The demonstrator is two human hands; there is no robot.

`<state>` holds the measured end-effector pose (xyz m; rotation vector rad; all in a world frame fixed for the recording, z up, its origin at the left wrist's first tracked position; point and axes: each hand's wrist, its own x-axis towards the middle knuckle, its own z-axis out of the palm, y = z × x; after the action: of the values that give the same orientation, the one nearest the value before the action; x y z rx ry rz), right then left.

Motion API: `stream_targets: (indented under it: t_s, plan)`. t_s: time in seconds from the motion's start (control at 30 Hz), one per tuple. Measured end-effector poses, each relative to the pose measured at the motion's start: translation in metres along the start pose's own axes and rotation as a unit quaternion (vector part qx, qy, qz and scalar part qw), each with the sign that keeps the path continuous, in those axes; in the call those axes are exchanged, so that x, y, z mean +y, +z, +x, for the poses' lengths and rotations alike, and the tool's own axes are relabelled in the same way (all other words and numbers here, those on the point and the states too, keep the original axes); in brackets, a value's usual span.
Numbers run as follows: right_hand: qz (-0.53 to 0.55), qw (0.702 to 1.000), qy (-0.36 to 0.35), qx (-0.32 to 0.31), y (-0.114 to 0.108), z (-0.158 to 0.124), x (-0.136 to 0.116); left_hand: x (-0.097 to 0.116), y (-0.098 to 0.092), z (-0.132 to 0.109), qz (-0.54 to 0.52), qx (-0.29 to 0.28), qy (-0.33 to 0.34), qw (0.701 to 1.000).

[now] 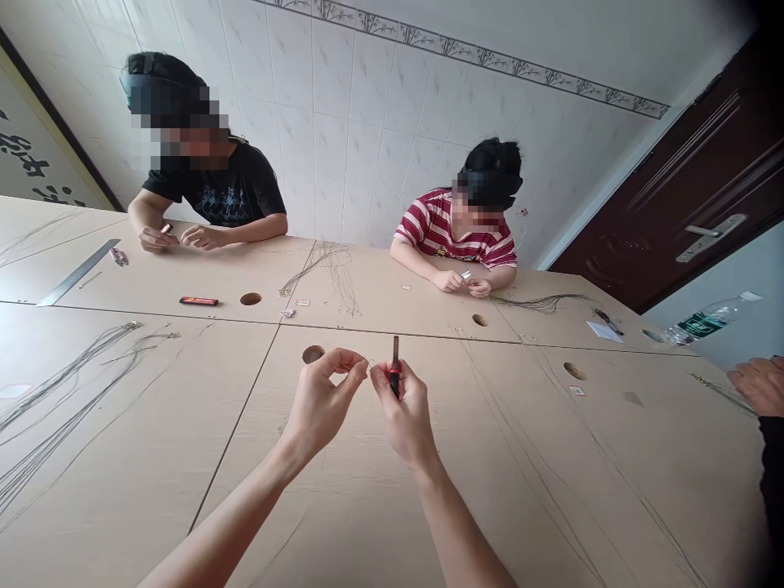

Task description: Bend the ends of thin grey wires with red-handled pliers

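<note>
My left hand point(324, 392) is held above the table with thumb and index fingertip pinched together. Between the fingertips of both hands shows a small loop of thin cord point(371, 363), too fine to make out well. My right hand point(404, 408) is closed around a small tool point(395, 351) with a flat metal blade pointing away from me and a red-and-black handle. Its thumb and index finger meet close to the left fingertips. Whether the cord runs into both pinches I cannot tell.
Bundles of thin dark cords point(79, 367) lie on the left of the table point(275, 506). A metal ruler point(79, 273), a red-and-black box point(199, 301) and a bottle point(710, 320) lie farther off. Two co-workers sit opposite; another person's hand point(759, 384) is at right.
</note>
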<state>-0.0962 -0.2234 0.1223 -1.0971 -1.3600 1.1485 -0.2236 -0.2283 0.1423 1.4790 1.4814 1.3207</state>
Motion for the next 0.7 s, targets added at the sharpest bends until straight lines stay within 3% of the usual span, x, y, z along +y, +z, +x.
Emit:
stream_targets:
  t_s: [0.17,0.37,0.5,0.7]
  plan:
    - [-0.015,1.000,-0.020,0.002,-0.003,0.005,0.000,0.001,-0.004,-0.003,-0.041,-0.041,-0.003,0.998]
    - [-0.029,0.998,-0.045,-0.016,-0.008,0.009,-0.005,0.003,-0.008,-0.006,-0.011,-0.057,-0.003,0.998]
    - [-0.034,0.998,-0.044,-0.036,-0.011,0.010,-0.007,0.004,-0.010,-0.007,-0.005,-0.056,-0.009,0.998]
    - [-0.057,0.997,-0.048,-0.019,-0.016,0.008,-0.008,0.001,-0.011,-0.006,-0.001,-0.041,-0.014,0.999]
